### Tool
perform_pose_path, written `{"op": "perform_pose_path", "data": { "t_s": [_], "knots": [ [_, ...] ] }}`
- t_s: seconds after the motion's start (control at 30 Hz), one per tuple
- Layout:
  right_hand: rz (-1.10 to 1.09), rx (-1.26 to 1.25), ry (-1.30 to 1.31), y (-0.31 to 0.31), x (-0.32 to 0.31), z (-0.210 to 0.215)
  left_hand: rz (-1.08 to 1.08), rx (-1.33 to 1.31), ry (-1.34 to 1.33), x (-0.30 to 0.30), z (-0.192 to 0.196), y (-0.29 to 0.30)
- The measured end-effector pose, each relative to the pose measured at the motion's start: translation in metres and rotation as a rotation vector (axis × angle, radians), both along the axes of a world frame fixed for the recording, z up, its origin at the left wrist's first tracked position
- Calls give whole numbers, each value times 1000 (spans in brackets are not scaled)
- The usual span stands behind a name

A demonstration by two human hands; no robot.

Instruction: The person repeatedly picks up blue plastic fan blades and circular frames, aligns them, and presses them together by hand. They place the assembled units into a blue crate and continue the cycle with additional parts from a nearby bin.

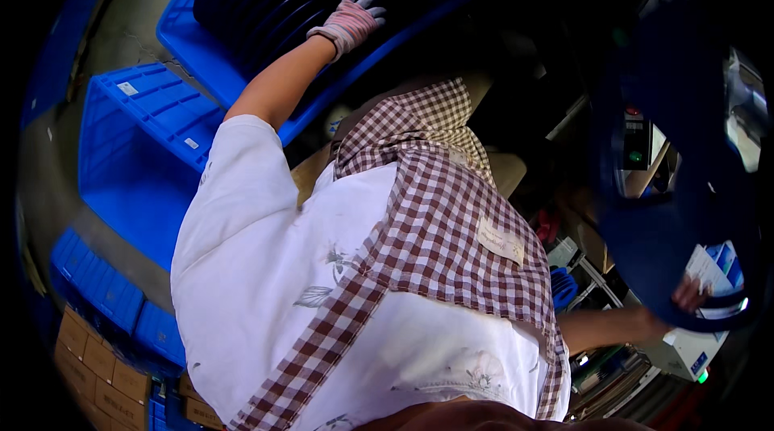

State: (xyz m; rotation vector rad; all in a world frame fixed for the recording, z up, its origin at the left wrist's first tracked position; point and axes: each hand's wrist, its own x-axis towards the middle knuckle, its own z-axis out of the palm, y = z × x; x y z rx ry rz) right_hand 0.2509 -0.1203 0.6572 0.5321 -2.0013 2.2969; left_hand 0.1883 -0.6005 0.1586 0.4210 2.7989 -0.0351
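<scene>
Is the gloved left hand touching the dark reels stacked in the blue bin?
Touching. The head view shows the left hand laid flat on the dark reels inside the blue bin.

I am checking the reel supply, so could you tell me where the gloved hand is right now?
In the head view, the gloved left hand is at upper centre, resting on the dark reels stacked in the blue crate.

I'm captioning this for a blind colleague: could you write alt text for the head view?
Seen from above, a person's gloved left hand reaches into a blue crate of stacked dark reels, while the bare right hand grips the rim of a large dark blue reel. An empty blue crate sits nearby.
</scene>
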Motion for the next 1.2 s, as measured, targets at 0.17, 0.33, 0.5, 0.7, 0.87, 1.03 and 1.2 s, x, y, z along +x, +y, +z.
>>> {"op": "perform_pose_path", "data": {
  "t_s": [0.17,0.33,0.5,0.7,0.87,1.03,1.2],
  "knots": [
    [66,-186,-536,-139,-66,-130,82,27,-11,-7,5,-2],
    [535,-419,-1000,-226,-127,-220,-113,-101,206,-15,-20,-14],
    [242,-112,-1060,-268,-132,-250,-311,236,331,-30,-22,-36],
    [237,42,-1109,-296,-137,-295,-232,339,238,-42,-25,-30],
    [138,36,-1079,-289,-130,-378,-38,676,358,-30,-6,-31],
    [220,275,-817,-261,-120,-348,409,893,468,-1,26,-50],
    [111,206,-762,-198,-104,-315,416,965,551,5,52,-43]
  ]
}}
